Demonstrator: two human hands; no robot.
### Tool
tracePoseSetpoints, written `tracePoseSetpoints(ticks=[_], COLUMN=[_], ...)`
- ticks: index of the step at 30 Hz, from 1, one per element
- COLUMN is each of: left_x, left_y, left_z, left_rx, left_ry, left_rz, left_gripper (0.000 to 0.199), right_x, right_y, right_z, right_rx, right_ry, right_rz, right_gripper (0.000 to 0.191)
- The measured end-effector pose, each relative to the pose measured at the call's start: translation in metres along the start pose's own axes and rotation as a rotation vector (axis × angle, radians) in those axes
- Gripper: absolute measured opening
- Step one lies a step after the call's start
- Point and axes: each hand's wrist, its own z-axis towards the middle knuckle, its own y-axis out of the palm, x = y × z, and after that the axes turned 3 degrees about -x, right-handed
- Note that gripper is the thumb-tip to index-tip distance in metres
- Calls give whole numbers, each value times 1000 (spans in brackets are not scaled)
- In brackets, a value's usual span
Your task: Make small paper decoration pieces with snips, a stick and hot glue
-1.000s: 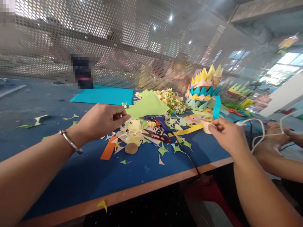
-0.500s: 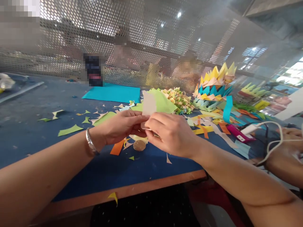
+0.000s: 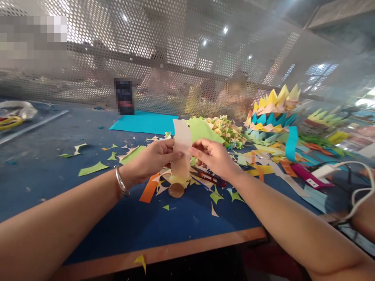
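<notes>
A pale pink paper strip [image 3: 182,134] stands upright between my hands, above the table. My left hand [image 3: 156,158] pinches its left edge between thumb and fingers. On the right edge, my right hand [image 3: 212,156] grips the strip with thumb and forefinger. Just below lie a round brown disc [image 3: 176,190] and several paper scraps. A tool with dark red handles [image 3: 209,177], seemingly scissors, lies partly under my right hand. Behind the strip is a light green paper sheet [image 3: 205,130].
A blue sheet [image 3: 146,123] lies at the back. Stacked paper crowns [image 3: 274,113] stand at the right, beside a heap of small folded paper pieces [image 3: 227,130]. A magenta power strip [image 3: 310,175] with a white cable lies far right. Part of another person's arm [image 3: 365,216] shows there.
The folded pink strip is now opened out lengthwise between my hands. My right hand has moved off to the right edge, uncovering the dark red handles. The view has shifted slightly.
</notes>
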Motion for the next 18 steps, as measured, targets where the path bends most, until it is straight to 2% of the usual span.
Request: tracePoseSetpoints(ticks=[2, 5, 7, 8, 10, 13, 15, 18], left_x=[3, 5, 5, 5, 4, 5, 4, 1], left_y=[5, 8, 6, 5, 1, -6, -10, -10], left_z=[-3, -6, -6, -4, -1, 5, 7, 8], left_rx=[-75, -169, -153, -95, 93, 395, 476, 464], left_ry=[-53, -137, -156, -136, -55, 65, 91, 39], left_rz=[21, 60, 80, 84, 72, -16, -70, -78], left_gripper=[14, 10, 7, 6, 2, 11, 14, 9], right_x=[2, 2, 1, 0, -2, -7, -12, -20], right_y=[1, 1, 0, 1, 3, 12, 19, 25], right_z=[0, -1, -3, -4, -7, -14, -18, -24], right_rx=[-6, 64, 97, 99, 56, -133, -290, -422], right_ry=[-3, -39, -58, -57, -48, -101, -184, -245], right_rz=[95, 117, 91, 73, 3, -181, -321, -500], right_gripper=[36, 37, 37, 36, 34, 30, 29, 30])
